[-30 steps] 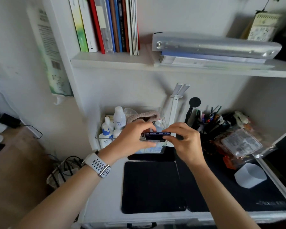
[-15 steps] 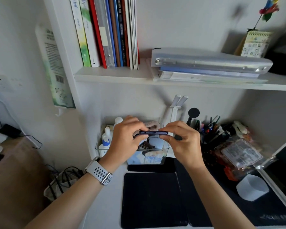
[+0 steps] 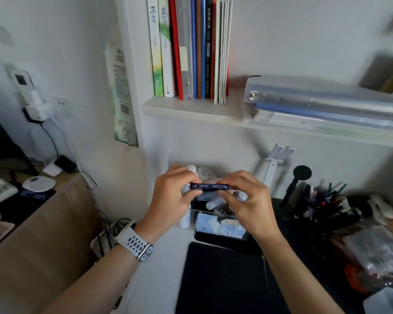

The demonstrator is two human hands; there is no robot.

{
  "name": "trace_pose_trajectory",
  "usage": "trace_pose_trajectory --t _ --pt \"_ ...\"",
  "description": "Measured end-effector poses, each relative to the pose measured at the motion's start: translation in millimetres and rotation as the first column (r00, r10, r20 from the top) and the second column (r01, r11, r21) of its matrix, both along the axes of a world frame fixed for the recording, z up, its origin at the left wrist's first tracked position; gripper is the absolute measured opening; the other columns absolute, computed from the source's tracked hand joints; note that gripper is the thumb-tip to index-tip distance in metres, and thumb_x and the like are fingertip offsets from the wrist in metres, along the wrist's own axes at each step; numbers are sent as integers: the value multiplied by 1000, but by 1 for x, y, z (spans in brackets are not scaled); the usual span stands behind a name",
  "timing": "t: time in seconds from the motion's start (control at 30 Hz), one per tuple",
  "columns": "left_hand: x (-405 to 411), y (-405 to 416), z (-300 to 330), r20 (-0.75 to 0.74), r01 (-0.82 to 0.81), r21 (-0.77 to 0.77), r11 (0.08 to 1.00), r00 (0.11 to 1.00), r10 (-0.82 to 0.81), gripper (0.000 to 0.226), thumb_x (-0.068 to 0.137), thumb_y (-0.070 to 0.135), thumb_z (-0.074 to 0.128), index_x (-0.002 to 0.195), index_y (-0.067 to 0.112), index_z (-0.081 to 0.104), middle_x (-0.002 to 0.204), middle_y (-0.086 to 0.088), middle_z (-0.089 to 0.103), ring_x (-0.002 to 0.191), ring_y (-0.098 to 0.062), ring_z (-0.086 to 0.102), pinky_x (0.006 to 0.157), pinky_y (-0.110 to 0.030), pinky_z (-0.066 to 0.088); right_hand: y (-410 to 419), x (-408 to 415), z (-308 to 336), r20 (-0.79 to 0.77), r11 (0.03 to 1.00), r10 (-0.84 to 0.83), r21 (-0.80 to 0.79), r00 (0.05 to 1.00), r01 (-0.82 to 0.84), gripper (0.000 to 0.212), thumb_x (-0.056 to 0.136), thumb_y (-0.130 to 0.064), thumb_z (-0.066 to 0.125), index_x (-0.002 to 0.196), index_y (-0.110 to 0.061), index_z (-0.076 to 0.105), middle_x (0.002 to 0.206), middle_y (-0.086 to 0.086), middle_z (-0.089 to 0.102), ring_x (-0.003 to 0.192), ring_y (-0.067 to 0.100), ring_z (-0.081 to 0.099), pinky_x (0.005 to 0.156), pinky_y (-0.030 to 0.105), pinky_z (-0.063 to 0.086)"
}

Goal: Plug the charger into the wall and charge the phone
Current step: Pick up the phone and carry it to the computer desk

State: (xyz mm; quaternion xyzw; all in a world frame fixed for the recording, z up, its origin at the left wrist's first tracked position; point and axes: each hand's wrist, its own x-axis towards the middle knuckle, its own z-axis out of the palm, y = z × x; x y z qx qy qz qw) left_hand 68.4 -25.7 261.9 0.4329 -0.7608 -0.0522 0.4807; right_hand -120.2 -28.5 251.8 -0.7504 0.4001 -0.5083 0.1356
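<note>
Both hands, left [image 3: 171, 200] and right [image 3: 251, 201], pinch phone [image 3: 209, 186] ends; port faces viewer. Charger [image 3: 38, 109], seemingly plugged, far left.

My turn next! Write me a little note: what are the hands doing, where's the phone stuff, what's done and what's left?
Left hand: pinching the left end of the dark blue slim phone.
Right hand: pinching its right end.
Phone: held level above the white desk, bottom edge with its charging port facing you, no cable in it.
White wall socket, far left: white plug blocks already sit in it; whether one is the phone's charger, I cannot tell.
Done: phone picked up.
Left: find the charger, plug it in if needed, connect its cable to the port.
</note>
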Motion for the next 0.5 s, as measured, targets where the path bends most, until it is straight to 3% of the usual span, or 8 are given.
trace_pose_trajectory --t 0.13,0.3,0.5 --pt "25 14 7 15 -140 3 990 990 140 15 62 -7 80 68 1 68 65 -5 61 66 -21 54 59 -32 42 -16 27 3 -18 988 144 -51 989 -145 18 76 3 75 89 -9 75 88 -2 65 85 21 63 71 39 52" --pt "68 43 14 72 -332 -18 943 940 332 17 64 -6 80 68 3 67 67 2 56 69 -11 47 60 -18 36 -27 82 4 -43 947 295 -121 954 -298 17 74 1 75 87 -9 74 86 -1 65 81 15 61 74 25 48" --pt "140 92 24 84 -546 -67 835 831 550 17 64 -1 81 68 3 66 69 5 54 70 -11 46 62 -21 34 -12 176 12 7 849 520 -111 854 -517 14 76 3 73 87 -6 73 87 5 65 83 23 61 72 40 52"
